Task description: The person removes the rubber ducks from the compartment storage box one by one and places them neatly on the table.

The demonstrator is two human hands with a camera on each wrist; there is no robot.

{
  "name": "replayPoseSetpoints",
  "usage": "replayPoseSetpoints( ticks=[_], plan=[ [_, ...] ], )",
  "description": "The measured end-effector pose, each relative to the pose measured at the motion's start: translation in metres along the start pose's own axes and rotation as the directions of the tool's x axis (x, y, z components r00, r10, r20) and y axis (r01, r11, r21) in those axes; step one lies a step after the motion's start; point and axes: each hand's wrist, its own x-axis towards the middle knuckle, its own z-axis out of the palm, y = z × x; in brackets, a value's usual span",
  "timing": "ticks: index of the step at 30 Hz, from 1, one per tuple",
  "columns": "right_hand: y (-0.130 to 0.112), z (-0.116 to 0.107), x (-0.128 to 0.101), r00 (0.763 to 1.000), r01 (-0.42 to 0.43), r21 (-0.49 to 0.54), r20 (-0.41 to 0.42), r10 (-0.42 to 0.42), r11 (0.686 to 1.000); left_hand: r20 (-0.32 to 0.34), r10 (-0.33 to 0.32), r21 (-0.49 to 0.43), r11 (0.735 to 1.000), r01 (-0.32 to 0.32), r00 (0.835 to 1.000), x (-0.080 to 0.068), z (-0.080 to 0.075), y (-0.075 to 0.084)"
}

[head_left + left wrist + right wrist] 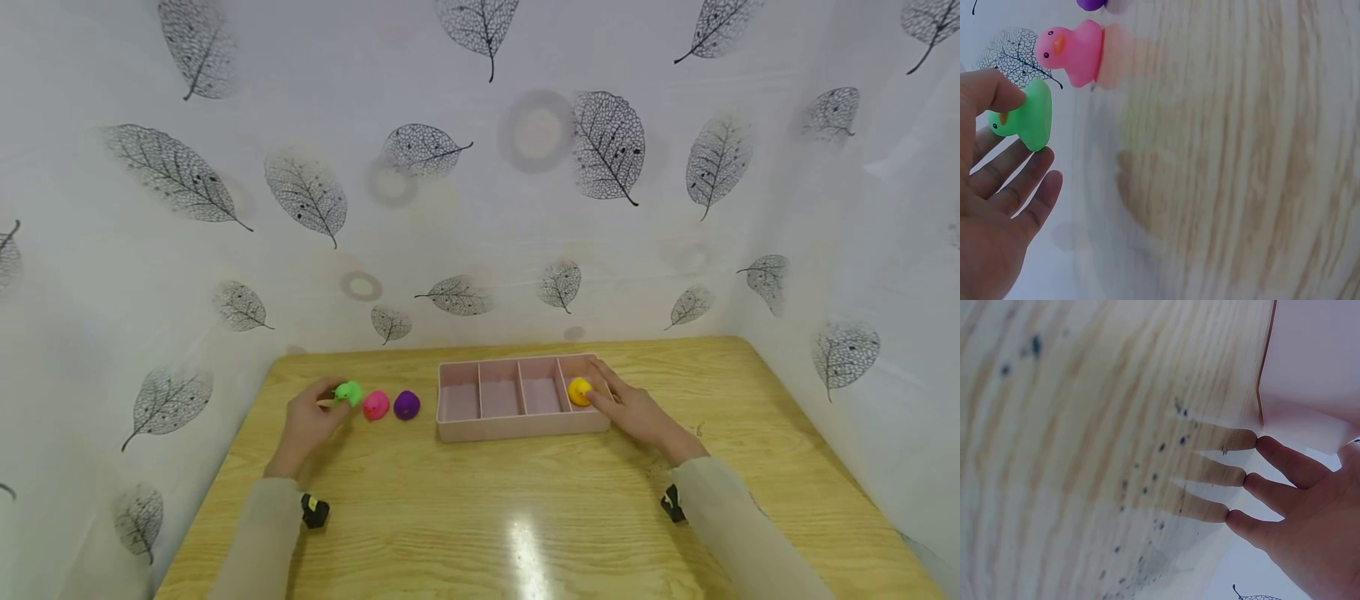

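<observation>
Here, held up the green duck point(348, 392) in the left hand point(309, 423), with the right hand point(636, 412) laid at the tray point(517, 430).

Pinched the duck between thumb and fingers, the outer ones loosely extended, just off the table point(465, 517) — beside the pink duck point(376, 406), with the purple duck point(407, 406) next along toward the tray. Rested the right hand at the tray's right end, fingers straight and spread wide, three tips down on the table just outside the wall, thumb reaching over the rim toward the yellow duck point(578, 392), set in the rightmost of four compartments. Could not tell thumb contact there from a near miss — too small in the head view. Faced a leaf-print sheet point(480, 233) behind the table.
</observation>
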Motion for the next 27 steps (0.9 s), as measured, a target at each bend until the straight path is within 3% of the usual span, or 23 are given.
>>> replayPoseSetpoints(
  ticks=[12,27],
  plan=[
    [0.002,0.001,0.001,1.000,0.004,0.001,0.000,-0.004,1.000,0.050,-0.073,0.066,0.995,0.070,0.996,-0.002,0.000,-0.008],
    [0.005,0.002,0.003,1.000,0.008,0.003,-0.008,-0.008,1.000,0.077,-0.065,0.079,0.995,0.059,0.995,-0.005,0.002,-0.014]
  ],
)
